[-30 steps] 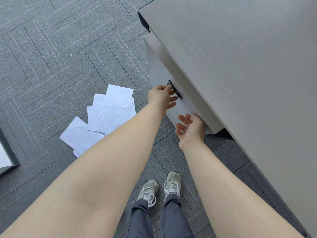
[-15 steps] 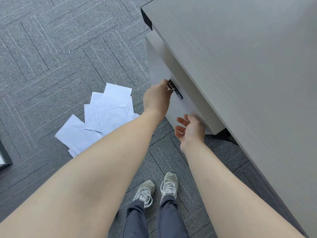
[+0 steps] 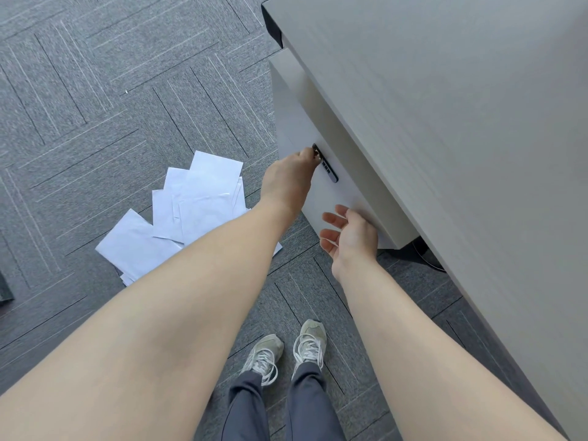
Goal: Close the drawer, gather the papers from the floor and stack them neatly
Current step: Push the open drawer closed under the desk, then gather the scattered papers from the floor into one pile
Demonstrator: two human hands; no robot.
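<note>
A white drawer front [image 3: 294,122] sticks out a little from under the pale desk top [image 3: 445,122]. It carries a dark lock strip [image 3: 330,172] with a small metal knob [image 3: 317,151] at its upper end. My left hand [image 3: 286,183] reaches to that knob and pinches it with gathered fingertips. My right hand [image 3: 350,237] hovers by the drawer's lower near corner, fingers relaxed and spread, holding nothing; whether it touches the front is unclear. Several white papers [image 3: 197,198] lie fanned out and overlapping on the grey carpet left of the drawer, partly hidden by my left forearm.
My two grey sneakers [image 3: 286,348] stand on the carpet below the hands. A dark object [image 3: 4,288] shows at the left edge. The desk top fills the right side and overhangs the drawer unit. A dark cable lies under the desk [image 3: 426,256].
My left hand's fingers have drawn together from a loose hold on the lock strip to a pinch on its knob. The right hand has stayed by the drawer front.
</note>
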